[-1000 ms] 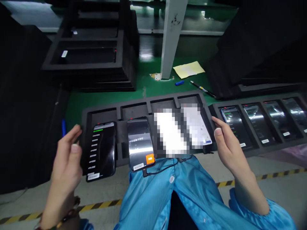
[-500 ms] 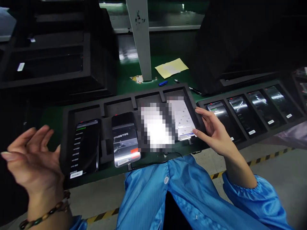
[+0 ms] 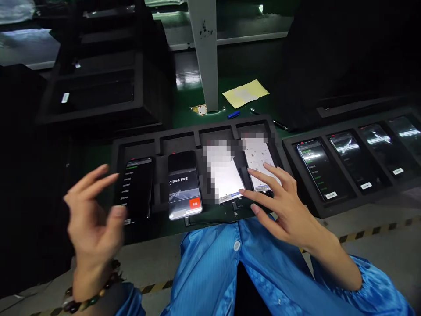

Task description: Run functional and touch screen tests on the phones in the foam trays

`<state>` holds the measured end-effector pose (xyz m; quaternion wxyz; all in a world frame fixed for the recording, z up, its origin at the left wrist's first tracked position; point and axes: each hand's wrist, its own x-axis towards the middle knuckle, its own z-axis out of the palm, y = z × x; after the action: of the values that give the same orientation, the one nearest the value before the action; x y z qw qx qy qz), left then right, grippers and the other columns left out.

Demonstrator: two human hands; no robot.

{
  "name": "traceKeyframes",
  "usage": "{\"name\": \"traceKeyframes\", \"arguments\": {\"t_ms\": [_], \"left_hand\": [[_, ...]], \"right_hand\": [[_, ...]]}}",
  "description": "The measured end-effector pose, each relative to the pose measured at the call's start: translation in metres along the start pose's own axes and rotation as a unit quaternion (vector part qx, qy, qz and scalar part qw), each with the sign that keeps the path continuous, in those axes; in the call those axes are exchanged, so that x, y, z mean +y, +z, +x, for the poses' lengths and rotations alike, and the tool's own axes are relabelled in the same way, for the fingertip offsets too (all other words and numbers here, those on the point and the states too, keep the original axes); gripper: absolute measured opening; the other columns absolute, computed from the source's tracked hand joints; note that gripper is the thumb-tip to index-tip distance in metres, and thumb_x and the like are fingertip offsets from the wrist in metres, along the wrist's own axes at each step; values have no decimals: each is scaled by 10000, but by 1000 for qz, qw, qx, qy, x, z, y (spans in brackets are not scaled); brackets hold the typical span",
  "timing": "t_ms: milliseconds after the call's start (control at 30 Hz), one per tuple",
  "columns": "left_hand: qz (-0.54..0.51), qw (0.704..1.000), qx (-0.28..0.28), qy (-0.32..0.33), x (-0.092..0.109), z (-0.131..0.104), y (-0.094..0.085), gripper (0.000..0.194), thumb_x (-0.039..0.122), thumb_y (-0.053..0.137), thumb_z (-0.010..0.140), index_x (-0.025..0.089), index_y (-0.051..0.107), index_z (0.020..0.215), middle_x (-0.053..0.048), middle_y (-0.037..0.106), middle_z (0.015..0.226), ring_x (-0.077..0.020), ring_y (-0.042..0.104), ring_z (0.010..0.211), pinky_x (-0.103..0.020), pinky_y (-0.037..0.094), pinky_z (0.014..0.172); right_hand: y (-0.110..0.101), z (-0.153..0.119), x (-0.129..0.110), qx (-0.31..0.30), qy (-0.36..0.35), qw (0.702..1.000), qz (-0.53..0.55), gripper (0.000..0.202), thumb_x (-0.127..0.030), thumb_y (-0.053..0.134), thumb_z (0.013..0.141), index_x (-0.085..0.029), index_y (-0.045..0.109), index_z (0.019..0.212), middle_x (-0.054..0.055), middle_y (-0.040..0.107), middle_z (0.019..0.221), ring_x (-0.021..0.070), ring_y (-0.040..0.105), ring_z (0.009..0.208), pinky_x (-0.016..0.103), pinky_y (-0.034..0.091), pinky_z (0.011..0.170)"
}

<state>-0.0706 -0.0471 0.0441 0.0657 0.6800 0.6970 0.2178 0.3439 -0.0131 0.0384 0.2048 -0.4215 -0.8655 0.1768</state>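
1. We're holding our right hand point(image 3: 284, 210) spread, gripping nothing, over the lower corner of the white-screen phone point(image 3: 225, 177); contact is looking unclear.
2. Another lit phone point(image 3: 257, 151) is lying partly beneath that hand.
3. We're holding our left hand point(image 3: 94, 210) half-open, slightly blurred, gripping nothing, just beside the list-screen phone point(image 3: 138, 188).
4. Between both hands, the red-button phone point(image 3: 183, 186) is lying on the black tray point(image 3: 177, 144).

Bench point(image 3: 192, 94): dim and murky from where I stand
Left hand point(image 3: 94, 213): softly blurred
Right hand point(image 3: 286, 208): crisper
White screens point(image 3: 226, 175) at the right hand: glowing brightest, partly pixelated
Phones point(image 3: 347, 156) right of that hand: glare-streaked
Tray stack point(image 3: 140, 90) beyond the left hand: sunk in shadow
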Motion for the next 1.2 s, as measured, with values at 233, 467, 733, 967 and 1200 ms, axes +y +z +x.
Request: {"name": "traceKeyframes", "arguments": {"t_ms": [233, 467, 733, 967, 1200], "left_hand": [[-20, 979, -67, 191, 43, -22, 15, 762, 299, 731, 912, 511, 458, 1591, -66, 473, 1674, -418, 510, 1468, -760, 382, 1263], [-45, 977, -54, 202, 57, -28, 36, 626, 221, 742, 925, 393, 547, 1494, -126, 545, 1582, -379, 548, 1414, -741, 405, 1255], [-26, 970, -33, 238, 89, -8, 58, 472, 229, 732, 987, 249, 630, 1447, -175, 576, 1581, -379, 559, 1427, -667, 433, 1251], [13, 972, -54, 228, 123, 19, 64, 434, 357, 633, 1057, 198, 644, 1461, -220, 546, 1609, -409, 534, 1451, -675, 455, 1223], [34, 966, -93, 238, 147, 35, 82, 482, 469, 591, 1075, 213, 671, 1476, -213, 529, 1646, -425, 537, 1470, -693, 421, 1258]], "right_hand": [[-6, -9, 19, 61, 47, 997, 19, 410, -279, 558, 1086, -371, 679, 1467, 48, 546, 1667, 404, 362, 1627, 686, 326, 1283], [-3, -16, 29, 131, 129, 981, 63, 374, -293, 596, 1089, -312, 680, 1453, 106, 590, 1606, 373, 479, 1581, 649, 401, 1292], [5, -14, 39, 118, 144, 982, -21, 390, -317, 533, 1124, -270, 665, 1488, 141, 534, 1641, 366, 521, 1479, 626, 477, 1213], [8, -8, 40, 88, 172, 976, -104, 412, -356, 447, 1151, -297, 666, 1494, 116, 541, 1634, 409, 481, 1380, 703, 446, 1120], [7, -17, 45, 131, 158, 978, -28, 411, -335, 443, 1153, -306, 623, 1521, 125, 543, 1601, 367, 457, 1512, 660, 382, 1241]]}}
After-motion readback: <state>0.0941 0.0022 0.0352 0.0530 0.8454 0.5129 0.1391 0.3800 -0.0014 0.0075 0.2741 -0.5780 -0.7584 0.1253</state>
